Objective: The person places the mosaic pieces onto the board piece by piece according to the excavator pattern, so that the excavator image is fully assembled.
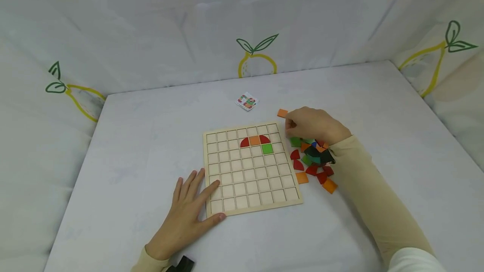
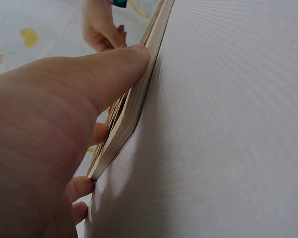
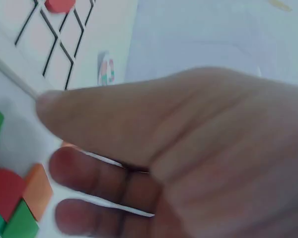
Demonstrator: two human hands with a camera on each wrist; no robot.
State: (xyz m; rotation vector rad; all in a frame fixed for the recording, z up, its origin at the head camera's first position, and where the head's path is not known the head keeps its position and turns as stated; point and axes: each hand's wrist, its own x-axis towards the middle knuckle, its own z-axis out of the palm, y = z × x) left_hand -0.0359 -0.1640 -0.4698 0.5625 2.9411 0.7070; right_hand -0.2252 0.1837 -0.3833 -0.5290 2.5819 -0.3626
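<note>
A pale wooden grid board (image 1: 242, 212) lies on the table. In its upper cells sit an orange square tile (image 1: 254, 140), a red quarter-circle tile (image 1: 244, 142) on its left, another red tile (image 1: 264, 139) on its right, and a light green square (image 1: 267, 148) below. My left hand (image 1: 186, 217) rests spread at the board's lower left corner, thumb on the near edge. My right hand (image 1: 311, 124), fingers curled, hovers by the board's upper right side, beside a loose orange tile (image 1: 282, 113). Thumb and fingers hide whatever they hold; I cannot tell if there is a tile.
Right of the board, partly under my right forearm, lies a pile of loose tiles (image 1: 311, 159) in red, green, orange and dark green. A small pattern card (image 1: 247, 101) lies beyond the board. White cloth with lemon drawings hangs behind the table. A black object (image 1: 185, 264) shows by my left wrist.
</note>
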